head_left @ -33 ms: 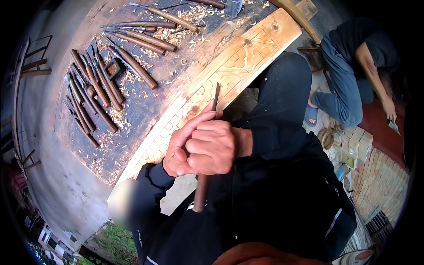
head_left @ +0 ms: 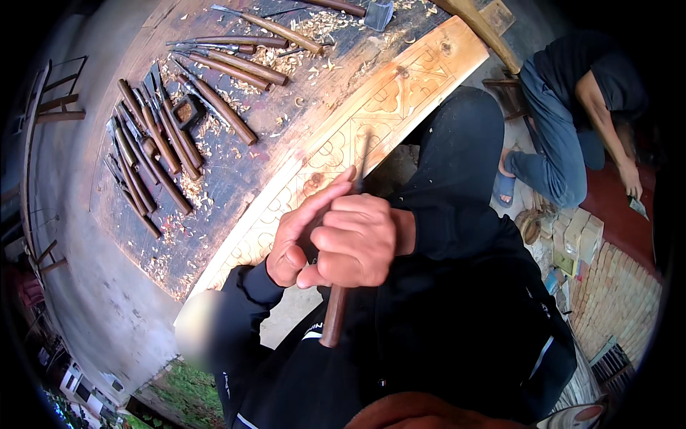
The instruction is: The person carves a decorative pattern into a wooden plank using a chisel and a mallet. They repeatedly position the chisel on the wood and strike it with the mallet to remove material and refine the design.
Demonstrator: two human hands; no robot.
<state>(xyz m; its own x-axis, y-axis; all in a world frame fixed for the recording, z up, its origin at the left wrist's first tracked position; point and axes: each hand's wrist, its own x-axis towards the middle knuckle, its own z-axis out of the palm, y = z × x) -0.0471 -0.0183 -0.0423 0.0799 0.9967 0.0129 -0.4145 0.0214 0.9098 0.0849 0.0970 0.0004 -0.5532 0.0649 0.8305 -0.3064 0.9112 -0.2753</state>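
Observation:
My right hand point(head_left: 354, 239) is closed around a wooden-handled chisel point(head_left: 332, 318), whose handle shows below my fist and whose blurred dark shaft points up over a pale board point(head_left: 411, 79) with pencilled patterns and shallow cuts. My left hand point(head_left: 300, 225) lies just left of the fist, partly behind it, its visible fingers stretched up toward the shaft; whether its fingertips touch the tool is unclear. The board lies along the near edge of the worn workbench point(head_left: 279, 143), above my dark-clothed knee.
Several carving tools point(head_left: 221, 107) and wood shavings cover the bench. A mallet-like wooden handle point(head_left: 486, 36) crosses its upper end. At right another person point(head_left: 557, 136) bends down, a hand at a dark red surface point(head_left: 618, 222). Pale stacked pieces point(head_left: 614, 300) lie below; a wooden rack point(head_left: 57, 107) stands left.
My right fist and the chisel have shifted slightly right, with the shaft now blurred. My left hand's raised fingers sit a little farther from the shaft.

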